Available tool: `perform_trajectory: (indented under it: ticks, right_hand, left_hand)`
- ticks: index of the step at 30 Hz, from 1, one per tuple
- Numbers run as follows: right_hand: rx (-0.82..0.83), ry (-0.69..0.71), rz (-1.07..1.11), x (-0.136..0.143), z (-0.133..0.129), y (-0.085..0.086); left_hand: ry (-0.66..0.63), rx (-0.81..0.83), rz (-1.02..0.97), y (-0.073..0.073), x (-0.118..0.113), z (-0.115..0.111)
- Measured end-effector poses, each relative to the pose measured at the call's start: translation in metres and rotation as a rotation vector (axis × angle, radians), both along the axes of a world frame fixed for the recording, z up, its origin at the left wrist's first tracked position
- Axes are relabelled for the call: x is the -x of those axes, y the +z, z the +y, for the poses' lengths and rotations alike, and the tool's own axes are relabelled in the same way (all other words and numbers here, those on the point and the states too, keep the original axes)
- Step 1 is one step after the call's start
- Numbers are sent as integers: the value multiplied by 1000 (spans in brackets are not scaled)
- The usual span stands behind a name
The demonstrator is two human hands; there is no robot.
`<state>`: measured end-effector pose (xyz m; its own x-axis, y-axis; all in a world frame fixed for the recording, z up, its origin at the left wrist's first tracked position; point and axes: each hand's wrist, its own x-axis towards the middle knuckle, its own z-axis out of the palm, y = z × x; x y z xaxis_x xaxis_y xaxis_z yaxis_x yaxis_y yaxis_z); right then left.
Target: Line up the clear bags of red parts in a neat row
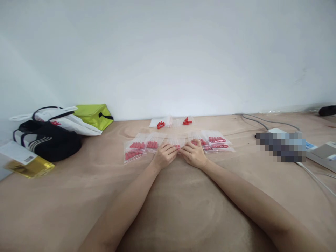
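Note:
My left hand (165, 155) and my right hand (193, 153) lie side by side on a wooden table (168, 196), fingers curled onto a small clear zip bag (177, 141) holding red plastic pieces. Both hands pinch this bag between them. More filled clear bags lie in a row to the left (134, 149) and to the right (217, 142) of my hands. Farther back, loose red pieces (160, 124) and a second red cluster (187, 121) rest by a pile of empty bags (161, 121).
A black and white bag (46, 138), a white bag (65, 120) and a green pouch (94, 114) sit at the left by the wall. A yellow box (27, 164) lies near the left edge. Cables (265, 123) and a power strip (322, 154) occupy the right.

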<state>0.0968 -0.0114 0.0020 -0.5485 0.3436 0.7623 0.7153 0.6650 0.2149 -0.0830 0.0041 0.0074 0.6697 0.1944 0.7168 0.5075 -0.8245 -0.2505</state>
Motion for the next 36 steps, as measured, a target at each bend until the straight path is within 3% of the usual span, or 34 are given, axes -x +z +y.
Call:
perform_trajectory:
  ticks: [7,17,29,36]
  right_hand:
    - [24,-33,17,-2,0,-2]
    - [170,-74,166,-29,6,-2]
    - [20,-71,52,16,8,-5]
    - [-8,-72,40,13,13,-7]
  left_hand:
    - [1,-9,-12,0,2,0]
    - [49,1,-64,4,24,4]
    - [79,-27,-17,2,18,2]
    - [89,-17,-35,1,22,5]
